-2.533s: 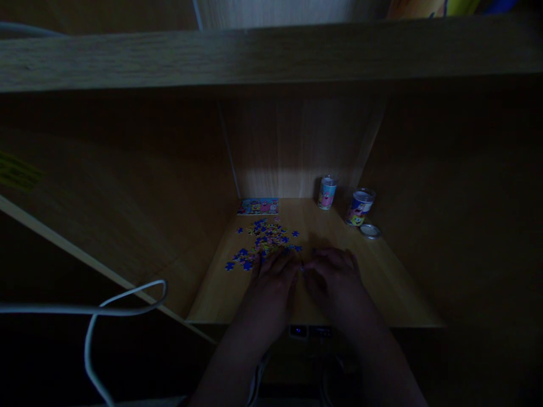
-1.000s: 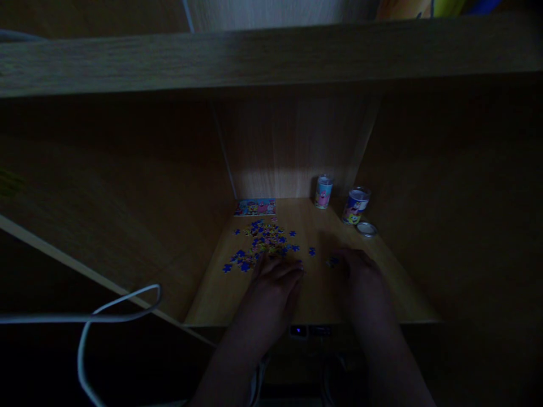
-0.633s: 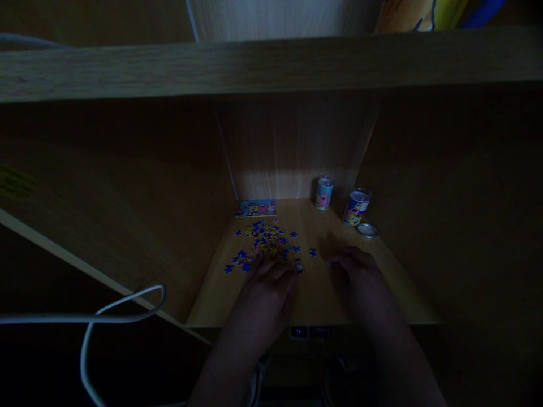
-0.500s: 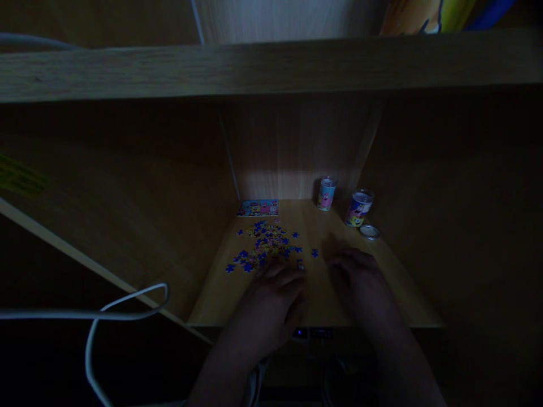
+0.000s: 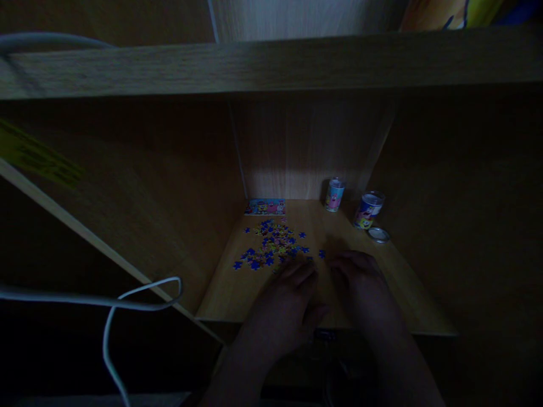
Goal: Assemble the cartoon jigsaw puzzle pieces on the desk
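The scene is very dark. Several loose blue and yellow puzzle pieces (image 5: 271,246) lie scattered on a wooden desk (image 5: 229,294). My left hand (image 5: 288,302) rests palm down just below the pile, its fingers stretched toward the pieces. Beside it on the right, my right hand (image 5: 360,282) lies on the desk with its fingers curled downward. Whether either hand holds a piece is hidden by the dark.
A cartoon picture card (image 5: 266,207) leans at the back of the desk. Two small printed tins (image 5: 334,194) (image 5: 368,210) stand at back right, a round lid (image 5: 379,234) beside them. A shelf board (image 5: 271,62) runs overhead. A white cable (image 5: 127,305) loops at left.
My right hand has drawn in leftward beside my left hand, and the left hand has slid back toward me, off the pile. The camera view has shifted slightly.
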Demonstrator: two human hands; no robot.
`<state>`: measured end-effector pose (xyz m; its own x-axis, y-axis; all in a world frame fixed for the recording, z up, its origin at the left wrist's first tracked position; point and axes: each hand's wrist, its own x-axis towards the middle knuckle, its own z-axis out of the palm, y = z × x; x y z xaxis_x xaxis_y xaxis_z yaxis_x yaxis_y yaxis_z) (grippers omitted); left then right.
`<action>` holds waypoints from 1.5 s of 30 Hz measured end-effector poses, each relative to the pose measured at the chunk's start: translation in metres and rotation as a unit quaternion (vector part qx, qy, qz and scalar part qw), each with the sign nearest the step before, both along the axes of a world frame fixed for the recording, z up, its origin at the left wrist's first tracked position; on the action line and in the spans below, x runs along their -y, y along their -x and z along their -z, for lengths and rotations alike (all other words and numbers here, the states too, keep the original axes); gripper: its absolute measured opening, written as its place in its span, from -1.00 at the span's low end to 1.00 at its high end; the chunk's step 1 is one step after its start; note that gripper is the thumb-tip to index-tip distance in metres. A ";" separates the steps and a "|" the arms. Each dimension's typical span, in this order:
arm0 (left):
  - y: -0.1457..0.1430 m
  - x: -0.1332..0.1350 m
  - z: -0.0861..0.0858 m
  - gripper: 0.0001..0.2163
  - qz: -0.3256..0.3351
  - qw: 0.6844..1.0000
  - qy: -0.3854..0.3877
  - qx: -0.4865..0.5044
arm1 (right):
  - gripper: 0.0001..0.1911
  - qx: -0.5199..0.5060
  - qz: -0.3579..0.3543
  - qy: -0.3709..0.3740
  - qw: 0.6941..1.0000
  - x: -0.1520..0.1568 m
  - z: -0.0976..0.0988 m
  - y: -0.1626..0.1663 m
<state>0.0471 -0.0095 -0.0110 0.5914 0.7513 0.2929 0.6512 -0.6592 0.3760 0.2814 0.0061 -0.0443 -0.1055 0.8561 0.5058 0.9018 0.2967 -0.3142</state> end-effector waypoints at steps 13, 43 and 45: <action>0.023 -0.022 0.006 -0.52 -0.114 0.991 -0.072 0.015 | -0.75 -0.022 -0.011 0.013 1.000 0.001 -0.007 0.005; 0.069 -0.043 0.006 -0.48 -0.245 0.954 -0.122 0.122 | -0.76 -0.027 -0.003 0.027 0.999 0.001 -0.012 0.007; 0.076 -0.039 0.004 -0.50 -0.256 0.954 -0.119 0.105 | -0.76 -0.030 -0.006 0.027 0.999 0.001 -0.012 0.006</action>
